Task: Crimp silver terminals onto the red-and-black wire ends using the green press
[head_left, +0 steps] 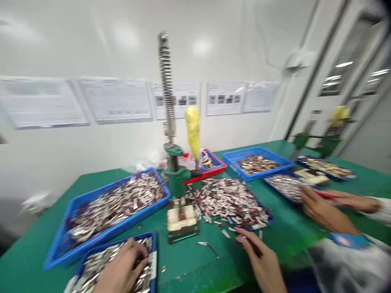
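My left hand [124, 266] is curled down into a small blue tray [153, 254] of thin silvery metal strips [99, 264]. Its fingertips are bent together among the strips, and what lies between them is hidden. My right hand [259, 256] hovers at the front edge of a heap of small white-and-dark red pieces [226, 199], thumb and forefinger pinched; anything between them is too small and blurred to name. Between the hands stands a green hand press [177, 181] with a tall spring and a yellow-wrapped lever [192, 126]. Under it sits a pale block fixture [182, 221].
A large blue tray [58, 244] of similar pieces lies left. Behind the press is a red tray [210, 173]; another blue tray [259, 149] holds brass-coloured parts. At right, a co-worker's hands [324, 209] work over a tray, one with a red tool. One loose piece [209, 246] lies on the green table.
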The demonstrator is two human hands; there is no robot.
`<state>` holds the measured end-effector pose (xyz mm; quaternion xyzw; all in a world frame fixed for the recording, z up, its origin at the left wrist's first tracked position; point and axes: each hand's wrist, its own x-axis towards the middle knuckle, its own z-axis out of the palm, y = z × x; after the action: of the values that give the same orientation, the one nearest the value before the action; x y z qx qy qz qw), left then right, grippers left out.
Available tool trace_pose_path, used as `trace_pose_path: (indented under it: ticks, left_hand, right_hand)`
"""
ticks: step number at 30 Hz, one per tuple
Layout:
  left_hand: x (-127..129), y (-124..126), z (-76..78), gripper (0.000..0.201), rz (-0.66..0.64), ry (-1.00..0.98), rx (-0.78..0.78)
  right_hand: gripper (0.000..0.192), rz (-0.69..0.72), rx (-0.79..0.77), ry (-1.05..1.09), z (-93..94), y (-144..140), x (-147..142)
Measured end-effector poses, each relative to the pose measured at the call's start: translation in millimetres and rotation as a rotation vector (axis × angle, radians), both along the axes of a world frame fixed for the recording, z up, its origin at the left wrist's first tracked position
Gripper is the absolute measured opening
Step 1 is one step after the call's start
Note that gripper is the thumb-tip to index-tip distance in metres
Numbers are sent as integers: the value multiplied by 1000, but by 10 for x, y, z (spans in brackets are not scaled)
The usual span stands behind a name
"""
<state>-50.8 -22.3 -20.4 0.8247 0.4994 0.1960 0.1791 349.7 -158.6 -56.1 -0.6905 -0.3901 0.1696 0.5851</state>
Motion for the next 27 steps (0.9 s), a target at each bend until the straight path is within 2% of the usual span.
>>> trace_pose_path:
  ticks: [3,6,10,15,20,23,27]
  left_hand:
    - [4,-134,46,18,-16,6,104]
    - [60,-210,58,19,5,31,175]
    - [70,-242,32,23,49,34,178]
    - [-3,-196,20,14,-46,-5,126]
    - [25,-105,94,15,-47,51,13]
    - [58,-84,209,14,-14,-1,-54]
    - [121,-122,448,13,101,-166,-208]
  right_hand:
    - [48,-14,-41,10,-239,8,142]
    - [52,-43,-6,134,-439,48,235]
    - [50,-85,-3,282,-515,72,234]
    - [53,-107,-9,316,-371,87,123]
    - [55,-87,-48,294,-177,72,21]
    - [57,-104,-25,300,-99,74,13]
    - [51,-108,-11,267,70,195,-118]
